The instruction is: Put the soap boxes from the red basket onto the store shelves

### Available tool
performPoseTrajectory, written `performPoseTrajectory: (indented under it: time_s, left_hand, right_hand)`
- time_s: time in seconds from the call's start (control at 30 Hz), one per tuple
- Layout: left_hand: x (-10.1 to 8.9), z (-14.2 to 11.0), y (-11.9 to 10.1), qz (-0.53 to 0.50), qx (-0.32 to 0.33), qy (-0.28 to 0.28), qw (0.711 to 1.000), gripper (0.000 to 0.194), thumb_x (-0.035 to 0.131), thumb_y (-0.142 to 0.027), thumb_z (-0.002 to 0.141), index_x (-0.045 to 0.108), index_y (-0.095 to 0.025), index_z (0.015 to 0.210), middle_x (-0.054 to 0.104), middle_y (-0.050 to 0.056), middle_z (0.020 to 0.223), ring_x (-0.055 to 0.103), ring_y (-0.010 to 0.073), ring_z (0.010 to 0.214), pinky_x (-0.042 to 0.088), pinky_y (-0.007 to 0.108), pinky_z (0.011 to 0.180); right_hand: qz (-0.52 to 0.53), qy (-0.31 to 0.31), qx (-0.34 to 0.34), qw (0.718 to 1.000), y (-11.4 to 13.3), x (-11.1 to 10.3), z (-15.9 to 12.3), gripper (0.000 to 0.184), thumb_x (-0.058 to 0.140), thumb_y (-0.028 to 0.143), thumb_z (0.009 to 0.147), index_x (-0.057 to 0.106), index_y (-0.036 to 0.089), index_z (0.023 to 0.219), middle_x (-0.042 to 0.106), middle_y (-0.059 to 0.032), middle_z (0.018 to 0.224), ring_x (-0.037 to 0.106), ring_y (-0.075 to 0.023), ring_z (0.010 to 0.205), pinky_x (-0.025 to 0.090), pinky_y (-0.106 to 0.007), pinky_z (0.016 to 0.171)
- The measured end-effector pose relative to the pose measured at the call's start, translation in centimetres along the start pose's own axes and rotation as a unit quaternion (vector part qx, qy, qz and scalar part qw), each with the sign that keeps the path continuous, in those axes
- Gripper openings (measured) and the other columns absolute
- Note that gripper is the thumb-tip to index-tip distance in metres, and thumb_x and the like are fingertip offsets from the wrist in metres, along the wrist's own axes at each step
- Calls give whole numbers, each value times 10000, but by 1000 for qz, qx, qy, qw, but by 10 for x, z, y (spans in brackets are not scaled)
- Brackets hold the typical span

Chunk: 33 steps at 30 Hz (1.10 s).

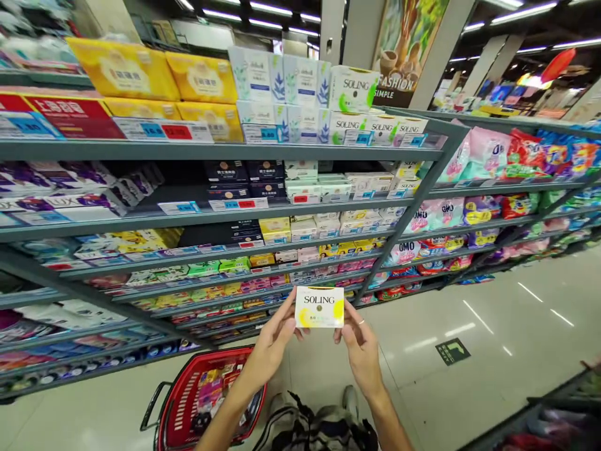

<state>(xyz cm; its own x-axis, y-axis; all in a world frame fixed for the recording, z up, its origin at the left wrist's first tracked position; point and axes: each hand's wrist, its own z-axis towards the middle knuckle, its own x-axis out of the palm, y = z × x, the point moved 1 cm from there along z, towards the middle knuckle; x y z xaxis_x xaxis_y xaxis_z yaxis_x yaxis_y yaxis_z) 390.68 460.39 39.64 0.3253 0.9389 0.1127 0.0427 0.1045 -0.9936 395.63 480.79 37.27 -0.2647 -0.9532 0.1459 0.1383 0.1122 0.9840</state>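
Note:
A small white and yellow soap box (320,307) marked SOLING is held level in front of me, its printed face turned up. My left hand (273,335) grips its left edge, thumb near the lower corner and fingers behind. On the opposite edge, my right hand (359,344) closes on the box with the thumb at the lower right corner; a ring shows on one finger. Similar SOLING boxes (353,89) stand on the top shelf ahead, green and white, beside pale blue-leaf boxes (258,75).
Below my left forearm, a red shopping basket (181,401) with several colourful packages sits on the floor. Grey shelves (225,152) of boxed goods span the front. Bagged detergents (488,150) fill shelves to the right. A green floor sign (452,351) lies on the tiles.

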Motion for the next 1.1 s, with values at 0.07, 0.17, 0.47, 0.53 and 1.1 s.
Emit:
performPoseTrajectory:
  time_s: [0.07,0.17,0.47,0.53,1.1]
  left_hand:
    - [36,4,7,2,-7,-23,1000,835,627,-640,939,414,-240,1640,702,132,1381,660,252,842,586,344,747]
    - [90,10,22,10,-18,-61,998,805,645,-626,931,449,-263,1623,669,133,1445,651,251,848,599,347,723]
    - [182,18,48,40,-46,-137,989,800,651,-646,918,505,-239,1592,652,149,1473,606,203,784,594,321,734]
    - [185,16,47,54,-63,-152,985,813,656,-652,914,499,-236,1595,656,156,1465,618,201,779,592,323,753]
    - [134,44,73,-22,-28,-97,995,742,726,-616,883,617,-225,1504,767,151,1191,692,264,937,603,305,720]
  right_hand:
    - [15,18,9,1000,-4,-36,6,570,690,553,952,650,285,1453,688,-32,907,586,-160,709,542,-310,693]
    - [36,50,25,998,-13,-91,15,581,664,561,967,628,289,1479,699,-41,918,593,-171,726,545,-315,709]
    - [32,114,76,990,-22,-190,44,556,663,576,963,666,296,1445,733,-69,1009,611,-181,783,552,-321,737]
    - [35,132,78,988,-21,-195,47,554,673,569,959,665,303,1445,729,-83,1112,617,-185,819,560,-331,760]
    - [52,86,69,993,-9,-158,55,535,768,569,888,688,269,1324,637,-12,844,600,-148,702,497,-272,633]
